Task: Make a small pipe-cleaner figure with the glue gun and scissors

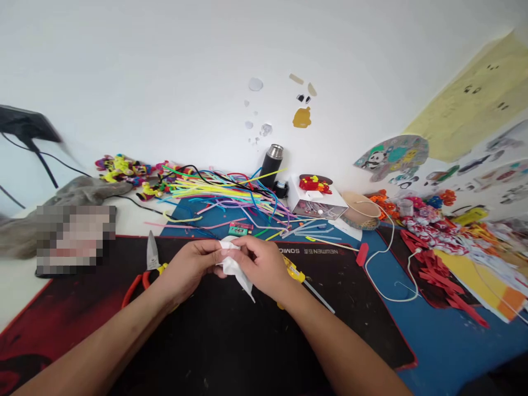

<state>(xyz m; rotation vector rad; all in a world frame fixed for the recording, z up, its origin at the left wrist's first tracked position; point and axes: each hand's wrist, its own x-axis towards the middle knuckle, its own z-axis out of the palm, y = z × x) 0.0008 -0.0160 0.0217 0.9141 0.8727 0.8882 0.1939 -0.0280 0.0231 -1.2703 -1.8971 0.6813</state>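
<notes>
Both hands meet over a black desk mat [198, 352] and pinch a crumpled white tissue [234, 267]. My left hand [190, 269] grips its left side with thumb and fingers closed. On the other side, my right hand [264, 264] is closed on the tissue, whose loose end hangs down between the hands. Scissors [152, 252] with red handles lie beside my left wrist, partly covered by the forearm. A yellow glue gun [293, 269], with a clear stick poking out, lies partly behind my right hand.
Colourful pipe cleaners [223, 190] are piled at the back, near a black thermos [271, 165] and a white box [315, 203]. A blurred-out device [76, 239] lies left. A white cable [371, 264], red strips [437, 275] and craft pieces [433, 231] are at right.
</notes>
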